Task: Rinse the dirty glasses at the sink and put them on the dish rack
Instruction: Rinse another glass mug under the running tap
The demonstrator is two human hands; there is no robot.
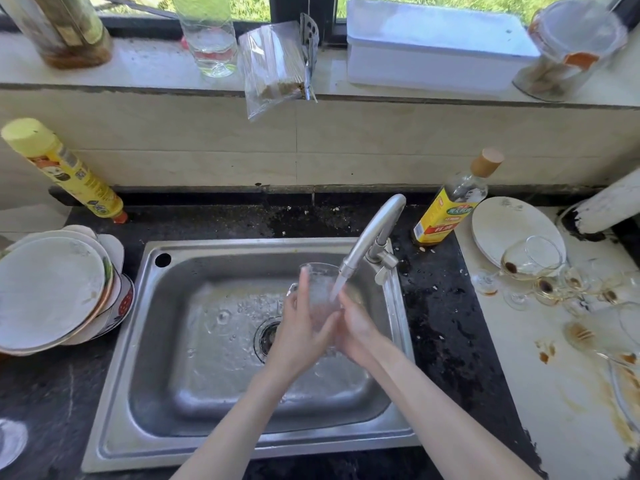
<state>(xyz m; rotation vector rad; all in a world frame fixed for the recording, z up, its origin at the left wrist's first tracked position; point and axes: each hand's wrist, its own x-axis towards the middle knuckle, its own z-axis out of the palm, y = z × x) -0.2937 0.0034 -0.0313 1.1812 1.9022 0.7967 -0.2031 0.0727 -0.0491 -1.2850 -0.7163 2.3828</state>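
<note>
Over the steel sink [145,344], a clear drinking glass [320,289], wet and streaked with running water, is held tilted under the tap [372,233], its rim uppermost; it is gripped by the left hand [298,336] and cupped by the right hand [358,329]

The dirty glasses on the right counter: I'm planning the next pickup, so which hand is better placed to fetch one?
Probably the right hand: the dirty glasses lie right of the sink, on its side. The left hand can keep the glass under the tap.
</note>
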